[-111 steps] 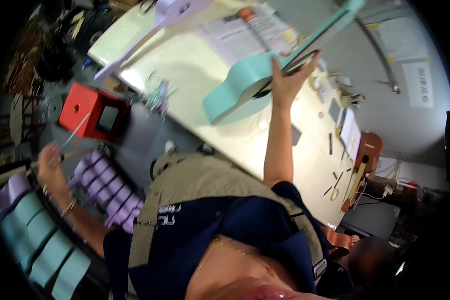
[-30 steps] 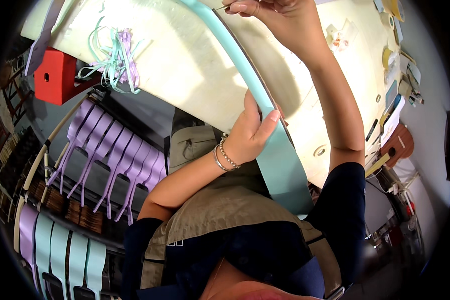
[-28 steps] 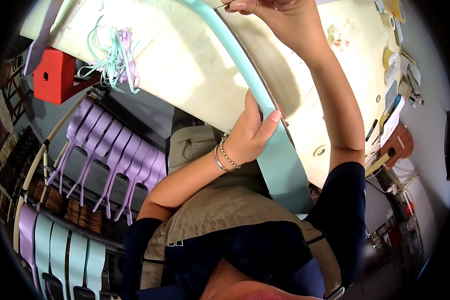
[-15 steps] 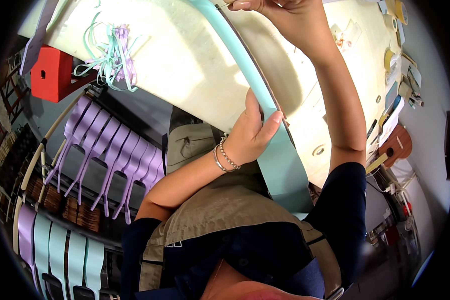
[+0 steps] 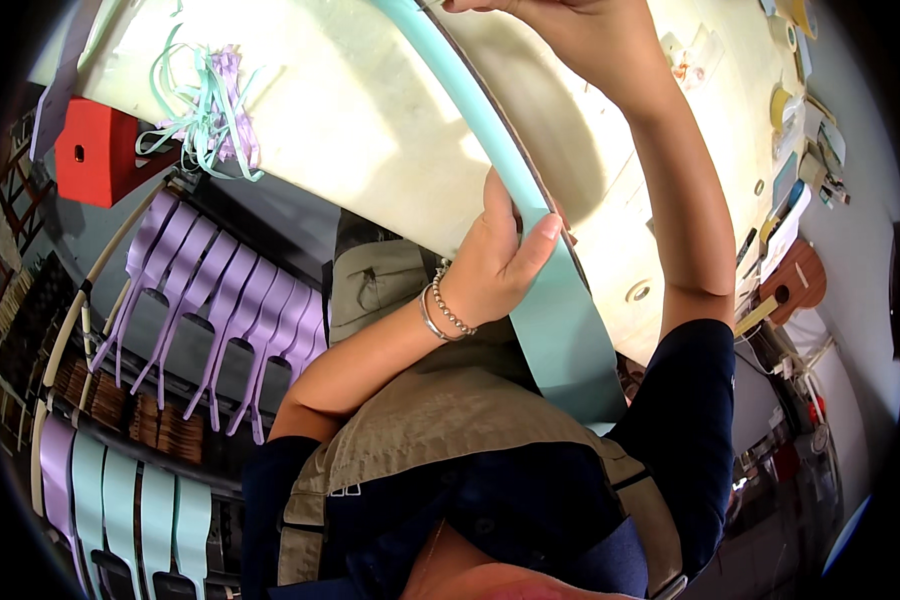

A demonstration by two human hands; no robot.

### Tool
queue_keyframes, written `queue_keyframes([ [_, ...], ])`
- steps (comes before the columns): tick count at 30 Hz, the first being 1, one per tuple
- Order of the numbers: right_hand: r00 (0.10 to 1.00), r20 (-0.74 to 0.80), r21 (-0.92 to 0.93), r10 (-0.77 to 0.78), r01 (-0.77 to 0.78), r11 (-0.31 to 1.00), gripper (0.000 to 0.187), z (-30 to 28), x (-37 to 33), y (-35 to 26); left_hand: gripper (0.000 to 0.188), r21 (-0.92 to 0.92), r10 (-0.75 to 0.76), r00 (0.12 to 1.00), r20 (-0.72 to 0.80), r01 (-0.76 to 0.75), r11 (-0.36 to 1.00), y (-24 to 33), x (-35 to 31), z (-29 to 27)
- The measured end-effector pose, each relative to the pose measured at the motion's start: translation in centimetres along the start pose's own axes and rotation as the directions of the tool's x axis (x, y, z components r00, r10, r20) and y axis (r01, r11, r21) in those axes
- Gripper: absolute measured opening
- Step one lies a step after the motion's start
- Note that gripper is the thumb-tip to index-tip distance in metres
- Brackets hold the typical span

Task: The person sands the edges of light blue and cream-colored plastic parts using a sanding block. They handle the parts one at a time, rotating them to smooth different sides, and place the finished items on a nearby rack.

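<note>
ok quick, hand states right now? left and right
Left hand: closed on the teal strip, thumb on its face.
Right hand: at the strip's far end near the picture's top edge; grip cannot be told, fingertips cut off.

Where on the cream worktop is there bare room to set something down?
The widest bare patch of the worktop lies between the pile of mint and lilac strips and the long mint piece held by the left hand. The far right edge is crowded with small tools and tape.
</note>
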State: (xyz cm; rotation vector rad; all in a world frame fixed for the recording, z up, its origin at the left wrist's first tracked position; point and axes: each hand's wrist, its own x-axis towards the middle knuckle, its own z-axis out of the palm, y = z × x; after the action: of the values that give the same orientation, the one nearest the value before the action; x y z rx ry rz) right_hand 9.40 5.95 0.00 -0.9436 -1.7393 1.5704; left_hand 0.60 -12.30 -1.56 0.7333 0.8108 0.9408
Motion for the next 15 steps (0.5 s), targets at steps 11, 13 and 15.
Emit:
queue_keyframes([
  [11,0.997,-0.007,-0.007,0.076,-0.076,0.997,0.011,-0.1,-1.1,-0.8,0.068,-0.031,-0.021,1.0,0.021,0.022,0.999,0.0,0.0,-0.1],
  [13,0.999,0.045,-0.08,0.0,0.003,0.997,0.013,-0.5,-2.0,-1.0,0.068,-0.027,-0.015,1.0,0.019,0.015,1.0,0.0,0.0,-0.1],
  [15,0.992,0.112,-0.16,-0.065,0.082,0.984,0.017,-1.1,-3.2,-1.6,0.066,-0.029,-0.002,1.0,0.024,0.003,1.0,-0.1,0.0,-0.2],
])
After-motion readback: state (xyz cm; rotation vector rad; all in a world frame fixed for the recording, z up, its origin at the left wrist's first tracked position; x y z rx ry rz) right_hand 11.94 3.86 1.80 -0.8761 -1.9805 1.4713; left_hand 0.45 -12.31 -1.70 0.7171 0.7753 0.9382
